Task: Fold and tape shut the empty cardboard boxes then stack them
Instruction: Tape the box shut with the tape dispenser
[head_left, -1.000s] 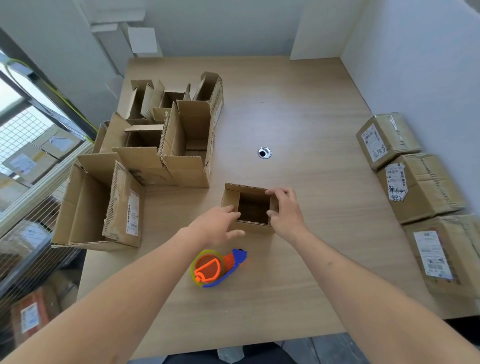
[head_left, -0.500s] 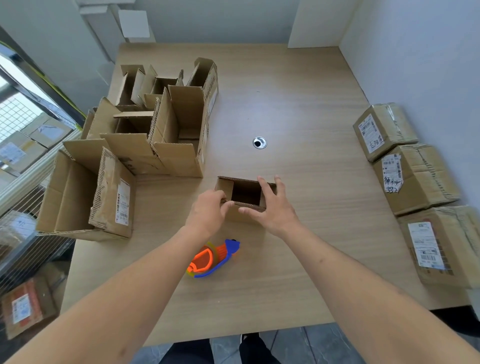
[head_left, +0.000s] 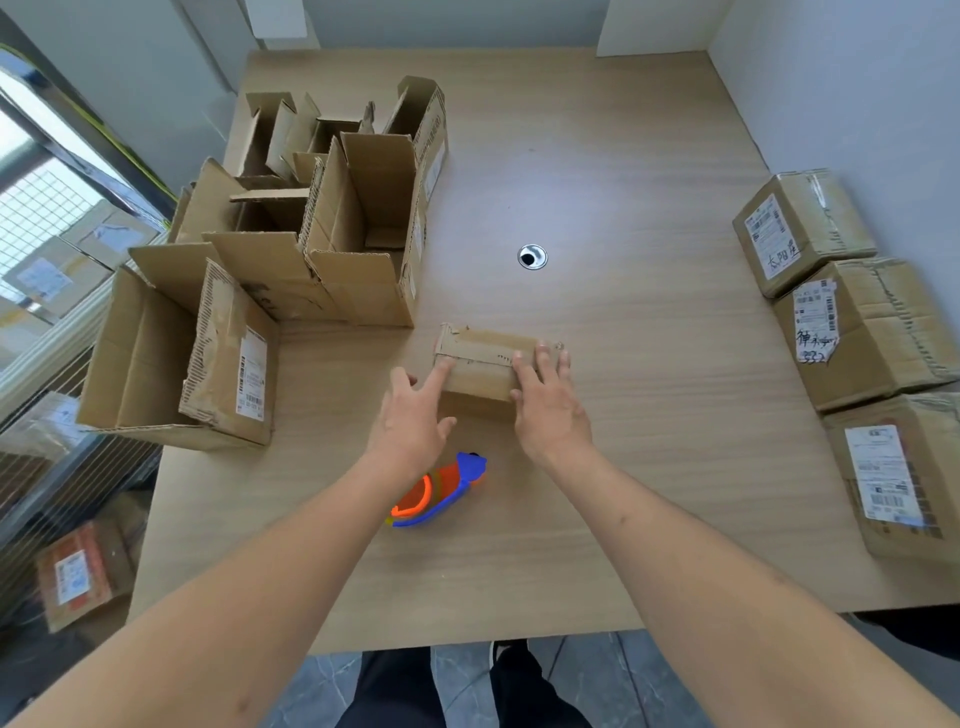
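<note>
A small cardboard box (head_left: 483, 364) sits mid-table with its top flaps folded down over the opening. My right hand (head_left: 548, 402) lies flat on the right part of the top, fingers straight, pressing the flaps. My left hand (head_left: 415, 421) is at the box's left end, its straight fingers touching the left edge. An orange and blue tape dispenser (head_left: 441, 491) lies on the table just in front of the box, below my left wrist.
Several open empty boxes (head_left: 358, 234) crowd the table's left side, the nearest a large one (head_left: 176, 358) at the left edge. Three taped boxes (head_left: 852, 327) line the right edge by the wall. A cable hole (head_left: 532, 256) sits behind the small box.
The small box stood open with both hands on its rim. Its flaps are now folded down, and both hands rest flat on top.
</note>
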